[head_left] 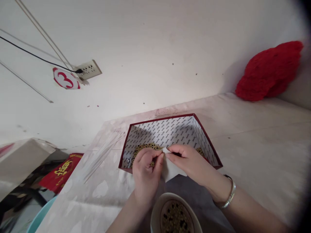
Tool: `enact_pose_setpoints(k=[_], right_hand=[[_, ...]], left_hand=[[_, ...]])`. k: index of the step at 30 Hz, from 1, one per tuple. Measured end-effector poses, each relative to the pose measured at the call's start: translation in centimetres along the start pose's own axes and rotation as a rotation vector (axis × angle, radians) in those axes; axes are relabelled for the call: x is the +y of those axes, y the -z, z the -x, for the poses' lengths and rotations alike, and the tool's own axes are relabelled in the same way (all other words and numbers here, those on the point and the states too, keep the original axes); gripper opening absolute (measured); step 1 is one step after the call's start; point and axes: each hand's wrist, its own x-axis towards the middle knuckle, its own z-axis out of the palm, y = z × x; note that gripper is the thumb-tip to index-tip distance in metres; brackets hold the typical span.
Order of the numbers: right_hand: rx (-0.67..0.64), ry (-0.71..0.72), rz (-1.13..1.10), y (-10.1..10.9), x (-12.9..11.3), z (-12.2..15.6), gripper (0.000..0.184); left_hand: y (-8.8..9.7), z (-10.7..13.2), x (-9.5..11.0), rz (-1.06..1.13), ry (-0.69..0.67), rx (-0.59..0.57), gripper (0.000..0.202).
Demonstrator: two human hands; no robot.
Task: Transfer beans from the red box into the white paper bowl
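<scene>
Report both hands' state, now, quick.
Left hand: closed, thumb and fingers pinching the edge of a white sheet.
Right hand: closed, fingertips pinching the same white sheet.

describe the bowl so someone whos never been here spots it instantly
Find the open box with dark red edges on the pale tablecloth. Below it, cut off by the picture's bottom edge, is the bowl. Unlike the angular box, it is pale and round-rimmed, holding small tan and black pieces.

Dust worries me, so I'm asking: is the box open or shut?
Open: no lid covers the box, and its printed inner walls show.
</scene>
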Motion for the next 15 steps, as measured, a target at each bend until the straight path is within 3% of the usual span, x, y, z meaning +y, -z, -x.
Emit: enact_pose_setpoints(k=[4,10,15], right_hand=[[0.131,-0.058,-0.121,0.0,0.6,-0.2,0.019],[0.330,-0.051,-0.448,0.2,1.4,-0.8,0.015],[0.354,-0.043,-0.592,0.3,1.6,-1.0,0.016]], left_hand=[[0.7,-0.8,-1.0,-0.062,0.008,-0.021,0.011],[1.7,-1.6,-2.7,-0.151,0.064,-0.173,0.012],[2.9,-1.4,-2.6,-0.154,0.072,-0.070,0.012]])
